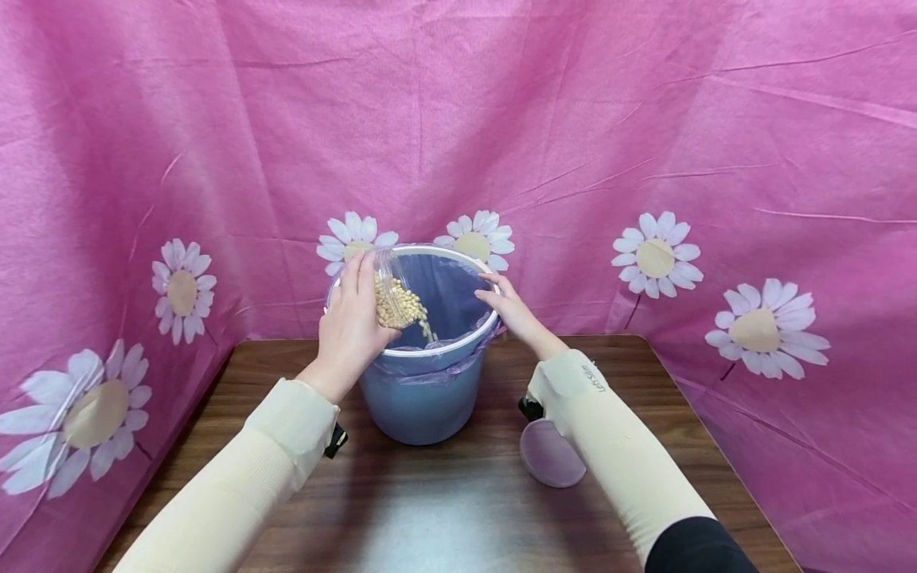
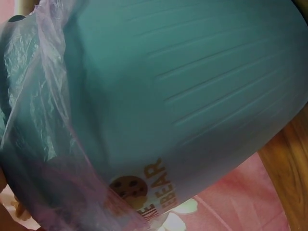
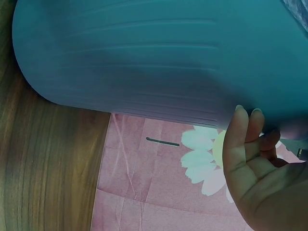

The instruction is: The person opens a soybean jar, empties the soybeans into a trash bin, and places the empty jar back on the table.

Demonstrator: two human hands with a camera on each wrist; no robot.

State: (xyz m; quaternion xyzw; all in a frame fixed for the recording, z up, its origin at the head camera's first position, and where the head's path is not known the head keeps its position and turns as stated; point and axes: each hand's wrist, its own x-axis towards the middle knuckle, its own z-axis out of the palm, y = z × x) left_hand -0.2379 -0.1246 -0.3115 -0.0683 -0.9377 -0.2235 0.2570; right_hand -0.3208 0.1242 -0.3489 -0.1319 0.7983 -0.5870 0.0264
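- Beans [image 1: 401,307], pale and round, are seen inside a clear plastic cup [image 1: 392,290] that is tilted mouth-down over the open top of a blue bin [image 1: 423,398]; a few of them are caught in the air just below the cup's lip, inside the bin's opening.
- A brown wooden table [image 1: 458,509] bears the bin, which stands upright near the table's far edge, between the two forearms.
- A round lilac lid [image 1: 550,455] is seen lying flat on the table just right of the bin's base, partly covered by the right sleeve [image 1: 616,446].
- A pink cloth printed with white daisies [image 1: 655,255] is hung behind and to both sides of the table; nothing is set between the cup and the bin's mouth.
- The bin is lined with a thin lilac plastic bag [image 1: 437,370], folded over the white rim and draped down the outer wall; what lies at the bottom cannot be told.
- On the bin's wall, a cookie picture and the word "BEAR" [image 2: 161,185] are shown in the left wrist view.
- The cup is gripped by the left hand [image 1: 351,326], fingers curled round its side.
- The bin's right rim is touched by the right hand [image 1: 512,306]; its fingers [image 3: 243,139] are laid straight against the wall, clamped on nothing.
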